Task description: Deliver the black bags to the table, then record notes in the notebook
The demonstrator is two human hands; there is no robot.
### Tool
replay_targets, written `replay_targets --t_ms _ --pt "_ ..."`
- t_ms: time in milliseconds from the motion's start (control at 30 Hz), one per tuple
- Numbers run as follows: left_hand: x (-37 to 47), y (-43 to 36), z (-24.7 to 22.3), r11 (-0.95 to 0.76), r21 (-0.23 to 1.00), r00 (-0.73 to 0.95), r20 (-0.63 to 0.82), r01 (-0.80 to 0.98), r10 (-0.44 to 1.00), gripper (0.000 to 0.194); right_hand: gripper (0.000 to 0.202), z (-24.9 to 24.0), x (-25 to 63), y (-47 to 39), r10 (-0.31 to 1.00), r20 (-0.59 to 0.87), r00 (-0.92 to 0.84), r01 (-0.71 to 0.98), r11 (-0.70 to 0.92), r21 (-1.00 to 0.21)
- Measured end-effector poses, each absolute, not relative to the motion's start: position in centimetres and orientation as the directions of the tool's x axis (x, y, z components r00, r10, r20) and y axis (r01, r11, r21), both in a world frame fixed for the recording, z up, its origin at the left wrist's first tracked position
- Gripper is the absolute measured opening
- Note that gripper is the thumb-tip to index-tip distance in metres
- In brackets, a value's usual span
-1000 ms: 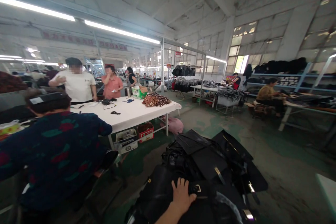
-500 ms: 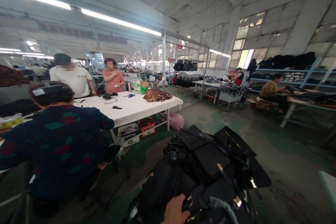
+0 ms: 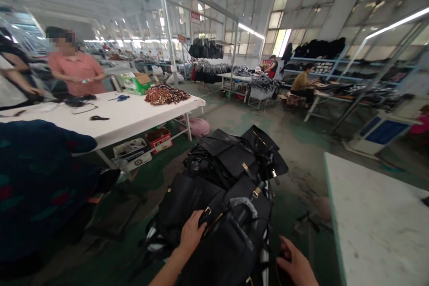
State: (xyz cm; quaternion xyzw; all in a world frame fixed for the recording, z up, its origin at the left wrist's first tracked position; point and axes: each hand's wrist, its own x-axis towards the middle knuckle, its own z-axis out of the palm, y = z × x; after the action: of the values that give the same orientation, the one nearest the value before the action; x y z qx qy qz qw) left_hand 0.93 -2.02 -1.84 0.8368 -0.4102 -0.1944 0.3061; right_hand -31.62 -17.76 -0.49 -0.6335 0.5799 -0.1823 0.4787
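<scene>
At your far left a seated person in a dark patterned top (image 3: 36,178) faces a white bench (image 3: 134,116) carrying a heap of brown metal fittings (image 3: 166,94); a person in a pink shirt (image 3: 76,71) stands behind it. Your left hand (image 3: 191,233) presses down on a black handbag (image 3: 221,237), fingers curled over its top edge by a gold clasp. That bag sits at the near end of a pile of black bags (image 3: 234,156) in front of you. Your right hand (image 3: 296,264) is loosely open at the bag's right side. A second white bench (image 3: 375,223) stands right.
</scene>
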Motion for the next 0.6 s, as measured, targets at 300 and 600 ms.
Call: replay_targets --t_ms 300,600 --pt "1.3 -1.7 -1.3 -0.369 0.746 0.537 -0.018 -0.554 -0.843 0.029 0.064 -4.0 -24.8 -16.0 -0.92 -0.356 0.163 -0.558 0.211 -0.802" --pt "8.2 -2.4 5.4 -0.233 0.651 0.346 0.048 -0.722 -0.937 0.026 0.061 7.5 -16.4 -20.8 -0.648 0.086 0.757 -0.484 -0.644 -0.593"
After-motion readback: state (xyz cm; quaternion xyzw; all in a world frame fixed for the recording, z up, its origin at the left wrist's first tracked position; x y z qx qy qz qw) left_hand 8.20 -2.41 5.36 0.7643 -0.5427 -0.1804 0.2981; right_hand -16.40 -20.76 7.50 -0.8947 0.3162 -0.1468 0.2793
